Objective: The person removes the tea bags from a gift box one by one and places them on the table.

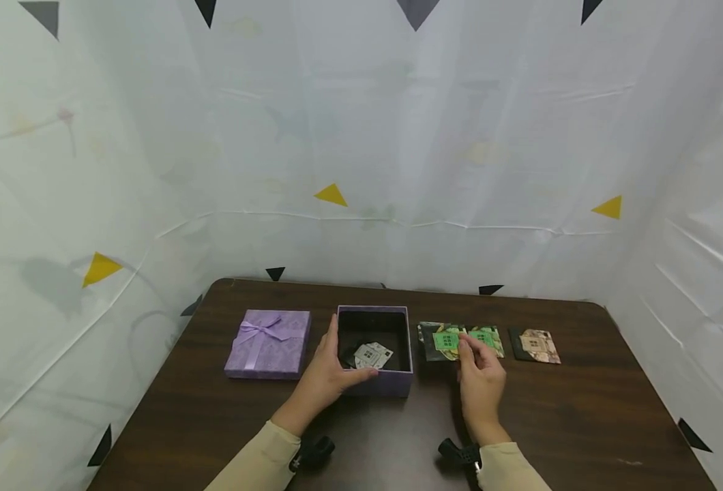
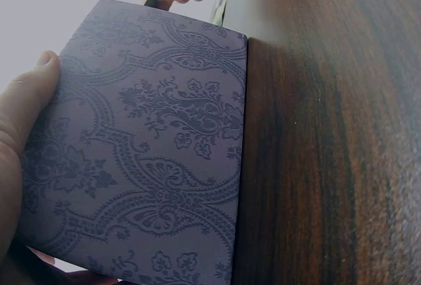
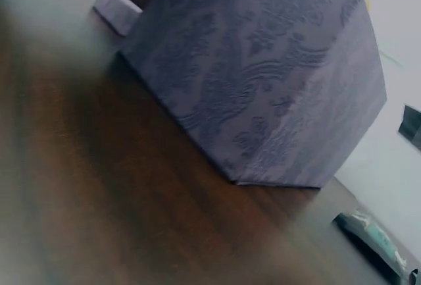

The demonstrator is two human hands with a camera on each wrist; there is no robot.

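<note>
A purple gift box (image 1: 378, 385) without its lid stands in the middle of the table. My left hand (image 1: 325, 372) grips its near left corner, thumb over the front wall and fingers along the left side. The left wrist view shows the box's embossed floral wall (image 2: 151, 140) beside the thumb. Inside the box lies a packet with a pale label (image 1: 372, 355). My right hand (image 1: 481, 389) pinches the right edge of a dark packet with a green label (image 1: 445, 341), just right of the box. A similar green-labelled packet (image 1: 487, 337) lies behind these fingers, partly hidden.
The purple lid with a ribbon bow (image 1: 267, 344) lies left of the box. Farther right is a dark packet with a beige label (image 1: 537, 345). White sheeting (image 1: 361, 136) hangs behind the brown table (image 1: 582, 423) and at both sides.
</note>
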